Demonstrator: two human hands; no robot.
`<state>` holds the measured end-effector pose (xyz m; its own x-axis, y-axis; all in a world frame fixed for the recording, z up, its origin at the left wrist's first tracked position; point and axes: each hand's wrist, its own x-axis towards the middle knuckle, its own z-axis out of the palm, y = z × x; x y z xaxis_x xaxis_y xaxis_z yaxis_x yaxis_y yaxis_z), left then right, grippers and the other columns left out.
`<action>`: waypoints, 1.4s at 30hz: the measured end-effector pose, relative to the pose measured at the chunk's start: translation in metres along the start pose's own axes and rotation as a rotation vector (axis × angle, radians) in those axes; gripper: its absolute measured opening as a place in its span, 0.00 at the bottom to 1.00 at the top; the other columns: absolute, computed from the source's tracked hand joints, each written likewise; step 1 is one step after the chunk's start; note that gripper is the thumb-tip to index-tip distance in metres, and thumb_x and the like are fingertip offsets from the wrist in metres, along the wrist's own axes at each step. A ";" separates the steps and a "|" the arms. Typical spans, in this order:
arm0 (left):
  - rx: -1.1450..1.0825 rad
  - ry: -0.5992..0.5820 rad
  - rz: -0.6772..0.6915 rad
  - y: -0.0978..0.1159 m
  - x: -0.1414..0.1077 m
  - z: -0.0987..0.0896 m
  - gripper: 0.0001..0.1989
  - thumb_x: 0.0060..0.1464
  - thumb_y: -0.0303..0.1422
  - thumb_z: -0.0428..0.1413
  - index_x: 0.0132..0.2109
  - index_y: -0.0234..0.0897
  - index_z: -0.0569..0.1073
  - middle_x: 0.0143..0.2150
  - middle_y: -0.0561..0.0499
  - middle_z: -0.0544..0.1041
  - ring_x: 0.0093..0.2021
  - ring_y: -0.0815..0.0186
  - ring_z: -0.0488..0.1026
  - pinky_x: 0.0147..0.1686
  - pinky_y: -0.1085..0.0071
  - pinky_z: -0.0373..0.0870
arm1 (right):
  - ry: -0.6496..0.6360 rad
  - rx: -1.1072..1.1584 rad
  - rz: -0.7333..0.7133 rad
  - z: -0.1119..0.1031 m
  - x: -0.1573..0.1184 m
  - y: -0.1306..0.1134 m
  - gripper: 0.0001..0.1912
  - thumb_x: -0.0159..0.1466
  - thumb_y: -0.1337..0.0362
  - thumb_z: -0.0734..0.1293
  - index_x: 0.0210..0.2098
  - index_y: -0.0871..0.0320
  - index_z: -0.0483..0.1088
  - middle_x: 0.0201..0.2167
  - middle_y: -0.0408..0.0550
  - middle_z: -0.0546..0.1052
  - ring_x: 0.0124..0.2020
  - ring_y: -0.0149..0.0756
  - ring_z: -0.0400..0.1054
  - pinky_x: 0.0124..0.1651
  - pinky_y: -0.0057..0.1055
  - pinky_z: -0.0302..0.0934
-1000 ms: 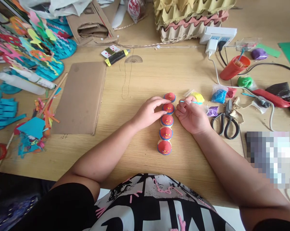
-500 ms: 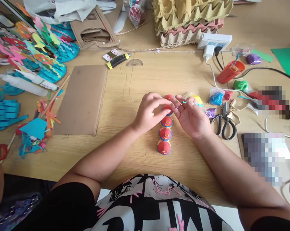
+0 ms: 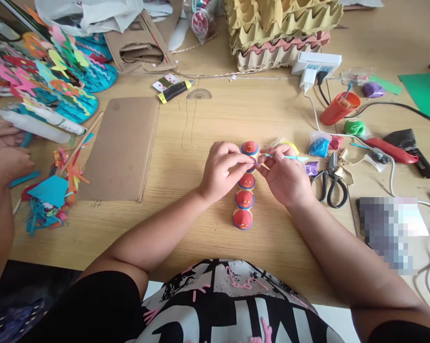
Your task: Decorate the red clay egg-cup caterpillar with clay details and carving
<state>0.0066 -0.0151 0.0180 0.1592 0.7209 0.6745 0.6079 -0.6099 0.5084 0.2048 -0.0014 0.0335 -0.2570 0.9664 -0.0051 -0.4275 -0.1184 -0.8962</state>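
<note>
I have the left hand (image 3: 222,166) pinching a tiny purple bit (image 3: 255,163) and the right hand (image 3: 287,177) gripping a pale blue stick (image 3: 292,157), the fingertips of both close together. Five red caps (image 3: 246,176) form a line from near the front edge of the bench (image 3: 186,233) toward its back edge. Done: yellow faces (image 3: 244,226) on four caps; the second from the back is mostly hidden. Outstanding, as I judge it: the purple bit, not yet set down.

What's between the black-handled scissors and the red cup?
The head view shows a small red packet and white cable between them, a blue packet alongside.
</note>
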 end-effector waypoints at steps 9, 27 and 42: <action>-0.021 0.097 0.111 0.004 -0.001 -0.001 0.03 0.69 0.36 0.63 0.45 0.45 0.83 0.40 0.51 0.77 0.43 0.64 0.73 0.48 0.63 0.70 | -0.146 -0.428 -0.082 0.000 -0.007 -0.003 0.24 0.68 0.38 0.73 0.35 0.53 0.75 0.29 0.43 0.78 0.27 0.30 0.67 0.29 0.30 0.63; -0.106 -0.037 0.067 0.003 -0.001 0.000 0.04 0.69 0.36 0.62 0.47 0.45 0.83 0.42 0.50 0.83 0.44 0.62 0.77 0.49 0.60 0.74 | -0.188 -0.597 -0.205 0.000 -0.011 -0.003 0.27 0.71 0.40 0.70 0.28 0.54 0.71 0.23 0.41 0.73 0.25 0.30 0.63 0.33 0.32 0.65; 0.011 0.017 0.153 0.005 0.001 -0.003 0.04 0.68 0.34 0.62 0.45 0.45 0.83 0.40 0.50 0.84 0.42 0.62 0.77 0.47 0.60 0.75 | -0.165 -0.527 -0.181 -0.004 -0.010 0.001 0.20 0.70 0.44 0.73 0.34 0.54 0.74 0.27 0.42 0.75 0.27 0.30 0.65 0.33 0.30 0.63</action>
<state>0.0074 -0.0184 0.0227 0.2377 0.6141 0.7526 0.5857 -0.7087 0.3933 0.2107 -0.0104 0.0310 -0.3700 0.9071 0.2005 0.0011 0.2163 -0.9763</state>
